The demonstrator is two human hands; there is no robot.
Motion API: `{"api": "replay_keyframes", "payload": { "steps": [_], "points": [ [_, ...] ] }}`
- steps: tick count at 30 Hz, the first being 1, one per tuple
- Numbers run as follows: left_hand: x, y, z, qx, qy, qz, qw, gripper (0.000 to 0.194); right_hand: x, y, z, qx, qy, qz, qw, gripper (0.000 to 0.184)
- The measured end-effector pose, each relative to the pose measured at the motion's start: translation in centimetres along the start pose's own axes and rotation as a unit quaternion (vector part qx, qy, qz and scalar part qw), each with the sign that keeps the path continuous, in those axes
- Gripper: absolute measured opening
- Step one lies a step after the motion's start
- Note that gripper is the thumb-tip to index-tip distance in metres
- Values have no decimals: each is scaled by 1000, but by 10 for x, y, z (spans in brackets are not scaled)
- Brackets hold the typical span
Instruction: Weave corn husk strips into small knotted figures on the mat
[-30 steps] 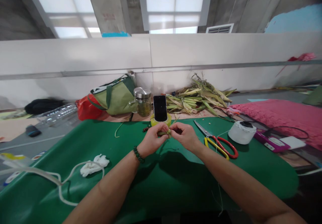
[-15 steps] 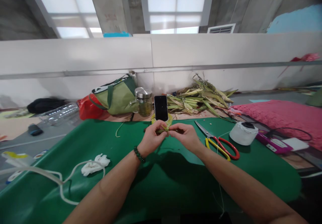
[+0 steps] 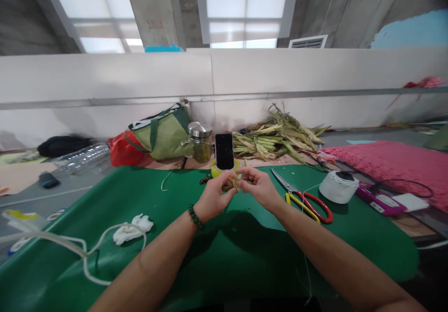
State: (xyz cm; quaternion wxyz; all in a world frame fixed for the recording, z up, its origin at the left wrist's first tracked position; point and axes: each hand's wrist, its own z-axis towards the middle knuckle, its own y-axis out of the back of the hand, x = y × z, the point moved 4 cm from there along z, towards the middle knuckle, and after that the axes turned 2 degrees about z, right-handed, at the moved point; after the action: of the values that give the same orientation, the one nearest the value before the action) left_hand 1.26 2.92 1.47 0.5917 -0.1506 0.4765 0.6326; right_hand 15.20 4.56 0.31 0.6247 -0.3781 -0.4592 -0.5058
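Note:
My left hand, with a dark green bead bracelet at the wrist, pinches a small green plant piece that looks like a strip of husk or leaf. The fingers of my right hand close on the same piece from the other side, and they partly hide it. Just beyond both hands stands a phone on a yellow-green holder. Scissors with one red and one yellow handle lie to the right of my right hand, and a roll of white thread sits past them.
A heap of green and dry husks lies behind the green mat. A glass mug and a green bag stand at the back left. White tissue and a white cable are at the left; pink fabric lies right.
Both hands have shifted slightly; the right fingers have lifted and curled around the green piece, which is now turned more upright. Everything else stays in place.

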Motion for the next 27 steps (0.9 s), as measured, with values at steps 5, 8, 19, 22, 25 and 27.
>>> {"api": "replay_keyframes", "payload": {
  "steps": [5,8,19,22,25,27],
  "points": [
    [-3,2,-1,-24,-13,64,998,26,2,-1,0,30,30,-65,997,20],
    [-5,3,0,-32,-8,36,999,23,2,1,0,11,50,-84,995,16],
    [-4,1,1,-27,32,-57,998,11,9,-2,-4,-17,97,-142,985,10],
    [-4,1,2,-34,28,-45,998,8,10,-2,-6,-23,106,-167,980,11],
    [-3,2,2,-41,27,-39,998,6,11,-3,-7,-21,113,-175,978,13],
    [-3,2,2,-46,27,-27,998,6,11,-4,-8,-16,117,-169,979,13]
  ]
}}
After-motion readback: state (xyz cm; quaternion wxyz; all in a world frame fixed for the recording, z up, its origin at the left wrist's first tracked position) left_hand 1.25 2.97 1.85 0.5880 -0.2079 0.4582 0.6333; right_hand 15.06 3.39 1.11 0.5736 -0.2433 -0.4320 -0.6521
